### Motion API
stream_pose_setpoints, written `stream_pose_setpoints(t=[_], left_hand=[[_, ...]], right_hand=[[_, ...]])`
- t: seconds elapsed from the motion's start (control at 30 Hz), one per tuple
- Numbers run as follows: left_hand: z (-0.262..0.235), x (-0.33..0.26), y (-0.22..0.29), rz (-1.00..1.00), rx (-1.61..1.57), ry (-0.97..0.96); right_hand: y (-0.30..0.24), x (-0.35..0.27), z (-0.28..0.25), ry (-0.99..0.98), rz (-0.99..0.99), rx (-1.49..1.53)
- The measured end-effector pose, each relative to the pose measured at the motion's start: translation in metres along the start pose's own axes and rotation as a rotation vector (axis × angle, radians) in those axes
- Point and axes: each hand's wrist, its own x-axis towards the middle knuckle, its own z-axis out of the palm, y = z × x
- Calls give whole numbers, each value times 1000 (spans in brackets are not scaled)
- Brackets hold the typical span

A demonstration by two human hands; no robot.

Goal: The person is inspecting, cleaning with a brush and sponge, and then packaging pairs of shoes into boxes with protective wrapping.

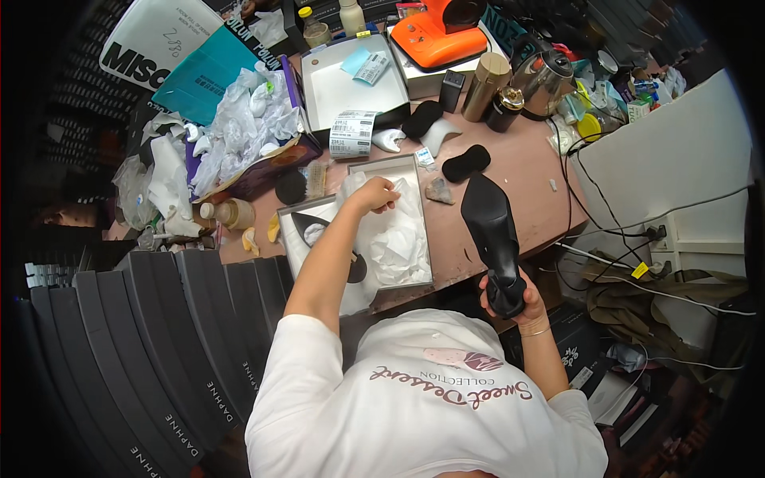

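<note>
My right hand (522, 301) grips a black high-heeled shoe (488, 219) by its heel end, sole facing up and pointed toe away from me. My left hand (376, 196) is over an open grey-edged shoebox (423, 231), fingers curled beside white tissue paper (401, 251). Whether a bit of paper is between those fingers I cannot make out. On the left of the box lies another dark shoe (356, 269), partly hidden under my left forearm, with white stuffing near its pointed end.
Dark shoeboxes (171, 319) stand in a row at lower left. Behind are a carton of crumpled paper (255, 111), a white box lid (339, 88), a label strip (352, 134), an orange device (441, 40), a tan flask (486, 84) and a kettle (543, 80). Cables (637, 231) hang at right.
</note>
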Motion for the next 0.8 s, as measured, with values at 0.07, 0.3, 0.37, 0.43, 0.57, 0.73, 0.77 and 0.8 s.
stream_pose_setpoints(t=[0.07,0.3,0.37,0.43,0.57,0.73,0.77,0.8], left_hand=[[-18,-7,-1,78,-179,-63],[-13,-111,10,509,908,133],[34,-123,-1,572,1150,233],[37,-81,-34,492,860,327],[-24,-90,3,660,288,605],[-90,-140,26,601,-448,543],[-91,-151,29,670,-598,480],[-88,-161,29,709,-702,389]], right_hand=[[3,0,2,-10,-55,-12],[7,48,11,-41,-72,30],[6,62,19,-73,-78,8],[5,65,28,-102,-50,-28],[-7,55,27,-138,-26,-102],[-18,45,52,-211,-81,-219],[-21,46,56,-247,-97,-258],[-23,46,67,-222,-121,-265]])
